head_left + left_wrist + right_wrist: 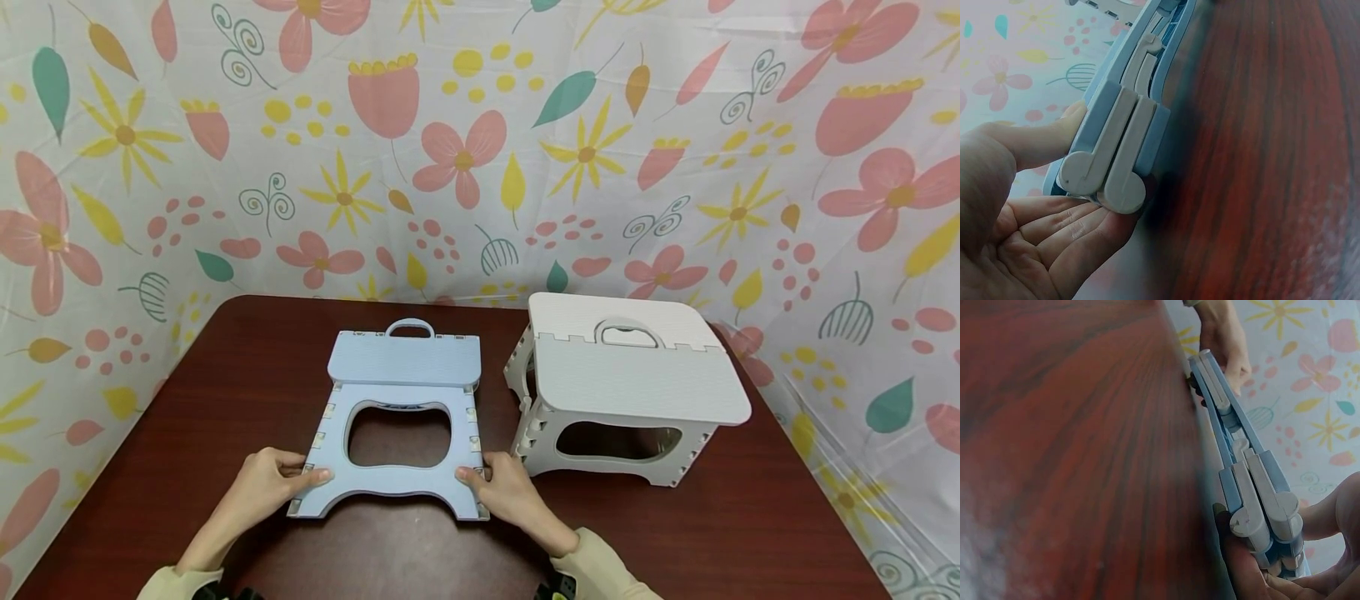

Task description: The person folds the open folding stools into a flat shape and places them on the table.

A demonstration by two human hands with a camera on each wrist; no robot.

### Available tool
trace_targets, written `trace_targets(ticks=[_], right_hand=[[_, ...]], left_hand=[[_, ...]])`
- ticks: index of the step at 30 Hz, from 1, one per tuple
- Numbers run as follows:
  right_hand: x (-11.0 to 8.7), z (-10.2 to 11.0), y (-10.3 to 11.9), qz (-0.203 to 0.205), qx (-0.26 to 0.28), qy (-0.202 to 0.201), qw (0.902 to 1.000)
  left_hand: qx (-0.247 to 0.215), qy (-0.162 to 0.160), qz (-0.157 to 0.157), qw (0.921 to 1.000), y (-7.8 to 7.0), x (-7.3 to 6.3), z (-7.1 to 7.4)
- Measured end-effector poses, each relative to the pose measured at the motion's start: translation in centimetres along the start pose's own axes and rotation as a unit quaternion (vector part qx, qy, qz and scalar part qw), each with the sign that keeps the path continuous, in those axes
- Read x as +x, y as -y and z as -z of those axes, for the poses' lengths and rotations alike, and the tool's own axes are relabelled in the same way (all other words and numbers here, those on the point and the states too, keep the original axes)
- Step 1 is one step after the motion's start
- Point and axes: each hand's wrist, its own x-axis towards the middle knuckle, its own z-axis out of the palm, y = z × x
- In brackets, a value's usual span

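Note:
A light blue folding step stool (405, 477) lies folded flat on the table, its carrying handle (410, 323) pointing away from me. My left hand (258, 492) grips its near left leg corner, thumb on the upper face. In the left wrist view, the fingers (1094, 244) reach under the folded grey-white hinge parts (1124, 153). The near right corner is gripped by my right hand (517, 496), thumb on top. The right wrist view shows both folded layers (1254, 487) edge-on between that hand's thumb and fingers.
A white folding stool (637, 379) stands unfolded on the right, just beyond my right hand, with its handle slot on top. Both stools are on a dark red-brown wooden table (255, 375). Behind it hangs a flower-patterned curtain (465, 217).

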Motion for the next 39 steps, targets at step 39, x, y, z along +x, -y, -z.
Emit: trace_targets(ticks=[39], right_hand=[[0.29,-0.22,-0.21,-0.02,0.001,0.003,0.9998]], left_hand=[[0.004,0.0,0.016,0.9999,-0.03,0.11,0.0]])
